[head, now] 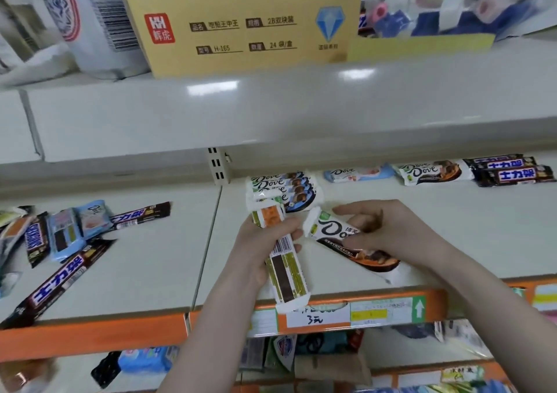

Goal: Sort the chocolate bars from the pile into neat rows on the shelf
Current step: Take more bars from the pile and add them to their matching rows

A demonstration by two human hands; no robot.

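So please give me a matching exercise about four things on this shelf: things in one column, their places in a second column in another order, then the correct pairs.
Things:
1. white bar showing its barcode
2. Dove bar with orange end
3. stack of Dove bars
4. loose pile of bars

Places:
A. on the left part of the shelf
B. gripped in the right hand
C. gripped in the left hand
D. lying on the shelf just behind both hands

Pairs: 1-C, 2-B, 3-D, 4-A
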